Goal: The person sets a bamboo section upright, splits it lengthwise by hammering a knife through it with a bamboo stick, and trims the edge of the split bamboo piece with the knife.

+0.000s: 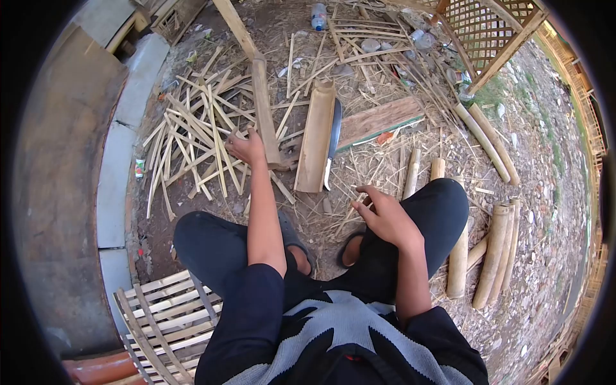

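My left hand [246, 147] is over the right edge of a pile of thin split bamboo strips [192, 131], beside an upright bamboo post [264, 109]; its fingers are bent, and what they hold, if anything, is too small to tell. My right hand [385, 215] hovers near my right knee with its fingers apart and nothing in it. Between the hands and farther forward lies a wide split bamboo piece [316, 138]. Along its right side rests a knife [334, 138] with a dark blade and a pale handle toward me.
A worn plank [378, 122] lies right of the knife. Bamboo lengths [494, 256] lie beyond my right knee. A slatted bamboo piece [170, 321] is at lower left, a lattice frame [491, 38] at upper right, and a plastic bottle [319, 17] at the top.
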`<state>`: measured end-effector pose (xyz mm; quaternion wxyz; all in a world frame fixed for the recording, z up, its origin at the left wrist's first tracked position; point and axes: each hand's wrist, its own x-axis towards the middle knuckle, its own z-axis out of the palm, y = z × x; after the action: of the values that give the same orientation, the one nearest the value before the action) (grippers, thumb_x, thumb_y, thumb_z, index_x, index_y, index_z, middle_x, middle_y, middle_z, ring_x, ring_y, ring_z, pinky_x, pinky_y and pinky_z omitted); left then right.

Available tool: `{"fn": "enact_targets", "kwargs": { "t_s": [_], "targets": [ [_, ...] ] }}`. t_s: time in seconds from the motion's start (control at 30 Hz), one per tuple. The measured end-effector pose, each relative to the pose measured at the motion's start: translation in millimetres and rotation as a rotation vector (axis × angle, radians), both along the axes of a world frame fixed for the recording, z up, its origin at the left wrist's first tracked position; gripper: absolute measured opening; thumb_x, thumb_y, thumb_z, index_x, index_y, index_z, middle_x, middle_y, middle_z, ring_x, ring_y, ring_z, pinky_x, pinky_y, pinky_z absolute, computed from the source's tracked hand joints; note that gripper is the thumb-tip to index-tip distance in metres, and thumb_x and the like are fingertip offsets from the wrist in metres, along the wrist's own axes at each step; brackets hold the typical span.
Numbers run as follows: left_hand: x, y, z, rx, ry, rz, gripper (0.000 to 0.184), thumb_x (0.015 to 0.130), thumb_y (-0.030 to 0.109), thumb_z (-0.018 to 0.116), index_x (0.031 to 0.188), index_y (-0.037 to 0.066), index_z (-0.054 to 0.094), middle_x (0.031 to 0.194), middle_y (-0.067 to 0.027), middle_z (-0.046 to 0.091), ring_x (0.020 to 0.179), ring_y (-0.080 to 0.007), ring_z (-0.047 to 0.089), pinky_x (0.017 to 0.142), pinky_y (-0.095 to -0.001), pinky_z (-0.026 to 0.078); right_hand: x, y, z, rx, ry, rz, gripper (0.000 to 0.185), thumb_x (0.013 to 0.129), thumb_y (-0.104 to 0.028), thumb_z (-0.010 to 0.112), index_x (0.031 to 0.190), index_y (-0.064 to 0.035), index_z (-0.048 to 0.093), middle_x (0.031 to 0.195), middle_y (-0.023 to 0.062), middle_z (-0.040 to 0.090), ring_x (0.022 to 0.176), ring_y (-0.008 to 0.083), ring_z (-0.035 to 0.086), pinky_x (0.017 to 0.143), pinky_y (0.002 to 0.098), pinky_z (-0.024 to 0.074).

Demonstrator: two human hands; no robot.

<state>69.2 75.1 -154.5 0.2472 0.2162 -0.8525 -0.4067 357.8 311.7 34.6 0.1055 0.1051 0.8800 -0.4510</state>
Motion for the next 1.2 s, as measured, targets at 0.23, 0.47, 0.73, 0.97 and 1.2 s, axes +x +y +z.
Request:
{"fn": "enact_targets", "kwargs": {
  "t_s": [0.23, 0.47, 0.73, 0.97, 1.2],
  "targets": [
    [68, 53, -56, -0.12, 0.041, -0.324, 0.035, 0.081, 0.028, 0.074, 0.106, 0.006, 0.061, 0.108, -0.0183, 0.056, 0.106, -0.0389, 0.053, 0.095, -0.0482, 0.043, -3, -2, -3, 0.01, 0.028, 0.039, 0.041, 0.094, -0.025, 0.062, 0.122, 0.0055, 0.057, 0.09, 0.0278, 0.068, 0.086, 0.0413, 0.068, 0.077, 0.0453, 0.0519],
    [146, 52, -124, -0.1, -0.129, -0.286, 0.037, 0.083, 0.031, 0.072, 0.105, 0.002, 0.062, 0.108, -0.023, 0.057, 0.107, -0.0438, 0.054, 0.095, -0.0516, 0.043, -1, 0, -1, 0.008, 0.001, 0.003, 0.043, 0.094, -0.025, 0.062, 0.122, 0.0059, 0.056, 0.092, 0.0284, 0.068, 0.089, 0.0413, 0.068, 0.08, 0.0451, 0.0521],
    [142, 38, -154, 0.099, -0.642, -0.486, 0.052, 0.087, 0.029, 0.068, 0.126, -0.003, 0.058, 0.124, -0.0294, 0.06, 0.115, -0.0445, 0.058, 0.098, -0.049, 0.045, -3, -2, -3, 0.006, 0.007, 0.025, 0.043, 0.094, -0.025, 0.062, 0.122, 0.0067, 0.056, 0.094, 0.0291, 0.068, 0.091, 0.0428, 0.067, 0.081, 0.0457, 0.052],
    [132, 48, -115, 0.128, -0.5, -0.523, 0.066, 0.082, 0.028, 0.071, 0.136, -0.001, 0.048, 0.125, -0.0286, 0.06, 0.118, -0.0441, 0.057, 0.101, -0.0486, 0.044, -3, 0, -8, 0.053, 0.046, 0.041, 0.042, 0.094, -0.024, 0.062, 0.122, 0.0068, 0.056, 0.094, 0.0306, 0.067, 0.092, 0.0438, 0.067, 0.082, 0.0465, 0.0517],
    [129, 74, -42, 0.074, -0.333, -0.649, 0.07, 0.083, 0.019, 0.066, 0.145, 0.007, 0.036, 0.122, -0.026, 0.062, 0.11, -0.04, 0.062, 0.099, -0.0484, 0.043, -1, -2, -7, 0.032, 0.045, 0.042, 0.041, 0.094, -0.023, 0.062, 0.122, 0.0064, 0.057, 0.091, 0.0299, 0.067, 0.089, 0.0445, 0.067, 0.081, 0.0472, 0.0515]
  ]
}}
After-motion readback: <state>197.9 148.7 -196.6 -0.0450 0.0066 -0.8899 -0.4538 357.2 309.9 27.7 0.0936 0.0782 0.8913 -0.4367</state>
